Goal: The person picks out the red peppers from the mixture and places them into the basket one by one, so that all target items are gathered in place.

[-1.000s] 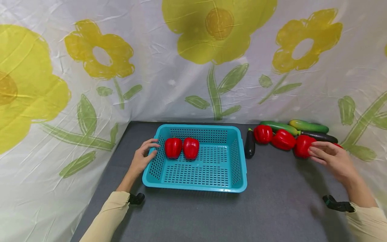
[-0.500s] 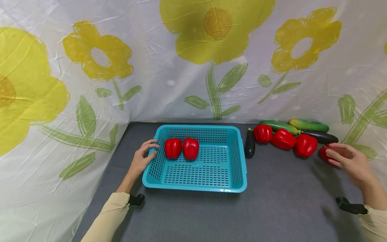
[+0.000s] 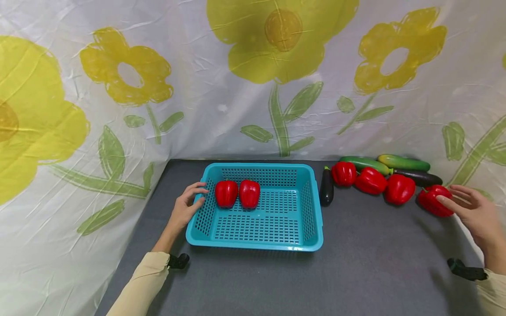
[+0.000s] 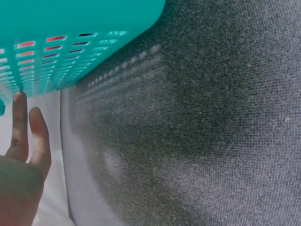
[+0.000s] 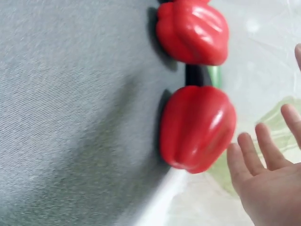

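My left hand (image 3: pixel 187 203) is at the left side of a turquoise plastic basket (image 3: pixel 253 247). In the left wrist view a fairly straight finger (image 4: pixel 19 125) meets the basket's perforated wall (image 4: pixel 61 61); the thumb is out of sight there. Two red bell peppers, one (image 3: pixel 226 194) beside the other (image 3: pixel 250 194), lie inside the basket. At the far right, my right hand (image 3: pixel 476 210) is close to the rightmost red bell pepper (image 3: pixel 434 201). The right wrist view shows that hand (image 5: pixel 273 179) with its fingers spread, holding nothing, beside a bell pepper (image 5: pixel 197 129).
Several more red bell peppers, such as one (image 3: pixel 399 190), line the table's back right. Behind them lie green cucumbers (image 3: pixel 403 163) and a dark eggplant (image 3: pixel 418 177). Another eggplant (image 3: pixel 326 188) is just right of the basket. A flowered cloth (image 3: pixel 221 127) hangs behind the grey tabletop (image 3: pixel 356 263).
My right hand has moved right, from the third loose bell pepper past it to the rightmost one, which is now in plain sight. My left hand and the basket have stayed put.
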The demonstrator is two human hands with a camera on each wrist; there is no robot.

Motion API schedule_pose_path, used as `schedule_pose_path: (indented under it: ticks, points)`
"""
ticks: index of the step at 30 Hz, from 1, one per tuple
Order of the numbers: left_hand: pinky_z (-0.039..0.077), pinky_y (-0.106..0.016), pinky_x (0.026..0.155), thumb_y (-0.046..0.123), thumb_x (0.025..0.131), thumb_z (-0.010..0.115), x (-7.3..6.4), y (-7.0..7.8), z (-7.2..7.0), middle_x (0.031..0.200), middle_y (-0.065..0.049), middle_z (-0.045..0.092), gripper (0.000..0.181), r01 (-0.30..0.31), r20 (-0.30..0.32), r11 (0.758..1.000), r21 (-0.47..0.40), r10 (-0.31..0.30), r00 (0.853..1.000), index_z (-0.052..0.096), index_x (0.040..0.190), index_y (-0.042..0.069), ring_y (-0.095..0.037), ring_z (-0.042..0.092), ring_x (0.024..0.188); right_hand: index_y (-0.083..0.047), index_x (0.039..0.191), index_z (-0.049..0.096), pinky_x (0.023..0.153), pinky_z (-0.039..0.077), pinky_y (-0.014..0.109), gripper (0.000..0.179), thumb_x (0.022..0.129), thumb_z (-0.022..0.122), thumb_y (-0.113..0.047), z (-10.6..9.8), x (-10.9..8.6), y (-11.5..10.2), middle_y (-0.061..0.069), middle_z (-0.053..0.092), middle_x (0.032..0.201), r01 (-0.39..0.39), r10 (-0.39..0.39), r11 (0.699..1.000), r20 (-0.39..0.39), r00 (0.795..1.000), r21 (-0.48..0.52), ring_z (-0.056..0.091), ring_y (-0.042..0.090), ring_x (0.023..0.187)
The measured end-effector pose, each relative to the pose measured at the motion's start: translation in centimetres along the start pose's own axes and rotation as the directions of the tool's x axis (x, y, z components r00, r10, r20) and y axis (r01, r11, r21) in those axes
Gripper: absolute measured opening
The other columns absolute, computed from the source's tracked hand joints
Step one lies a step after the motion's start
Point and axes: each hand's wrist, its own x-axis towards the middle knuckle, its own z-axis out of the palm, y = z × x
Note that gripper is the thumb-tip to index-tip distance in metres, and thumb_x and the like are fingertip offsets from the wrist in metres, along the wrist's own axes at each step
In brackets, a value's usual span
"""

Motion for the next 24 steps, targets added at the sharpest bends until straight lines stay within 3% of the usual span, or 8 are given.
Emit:
schedule_pose_path:
  ticks: [3, 6, 16, 21, 24]
  points:
    - [0.032, -0.022, 0.107, -0.013, 0.097, 0.057, -0.2, -1.0, -0.1, 0.144, -0.026, 0.047, 0.026, 0.001, 0.000, 1.000, 0.003, -0.001, 1.000, 0.064, 0.122, -0.010, -0.041, 0.039, 0.135, -0.014, 0.156, 0.041, 0.107, 0.033, 0.021, 0.070, 0.096, 0.073, -0.028, 0.4, 0.1, 0.3, 0.014, 0.039, 0.156, -0.022, 0.021, 1.000, -0.033, 0.999, -0.022, 0.036, 0.025, 0.142]
    - [0.034, -0.025, 0.108, -0.013, 0.097, 0.058, -0.3, -1.3, -0.3, 0.144, -0.025, 0.048, 0.025, -0.003, 0.000, 1.000, -0.003, 0.003, 1.000, 0.064, 0.121, -0.009, -0.040, 0.040, 0.135, -0.008, 0.158, 0.036, 0.115, 0.026, 0.036, 0.076, 0.095, 0.074, -0.029, 0.8, 0.4, 0.6, 0.017, 0.032, 0.161, -0.040, 0.039, 0.999, -0.060, 0.997, -0.028, 0.026, 0.034, 0.148]
    - [0.036, -0.031, 0.108, -0.008, 0.098, 0.059, -0.4, -1.1, -0.3, 0.144, -0.020, 0.049, 0.024, 0.009, -0.003, 1.000, 0.005, -0.009, 1.000, 0.065, 0.121, -0.006, -0.032, 0.040, 0.136, -0.004, 0.159, 0.031, 0.117, 0.019, 0.046, 0.085, 0.093, 0.076, -0.033, 1.4, 1.3, 1.2, 0.024, 0.020, 0.163, -0.097, 0.094, 0.995, -0.068, 0.993, -0.035, 0.017, 0.044, 0.148]
    - [0.034, -0.027, 0.108, -0.009, 0.098, 0.059, -0.3, -1.2, -0.2, 0.144, -0.022, 0.048, 0.025, 0.009, -0.002, 1.000, -0.003, -0.009, 1.000, 0.065, 0.122, -0.007, -0.036, 0.039, 0.137, -0.007, 0.159, 0.032, 0.116, 0.024, 0.044, 0.084, 0.093, 0.076, -0.035, 1.6, 1.8, 1.8, 0.020, 0.019, 0.165, -0.128, 0.126, 0.991, -0.084, 0.989, -0.024, 0.015, 0.041, 0.150]
    - [0.034, -0.025, 0.107, -0.010, 0.098, 0.058, -0.2, -1.2, -0.1, 0.144, -0.023, 0.048, 0.025, 0.007, -0.004, 1.000, 0.000, -0.007, 1.000, 0.065, 0.122, -0.007, -0.038, 0.039, 0.136, -0.009, 0.159, 0.034, 0.108, 0.035, 0.026, 0.084, 0.092, 0.077, -0.036, 1.7, 2.1, 2.1, 0.020, 0.024, 0.163, -0.140, 0.137, 0.990, -0.087, 0.987, -0.029, 0.020, 0.039, 0.149]
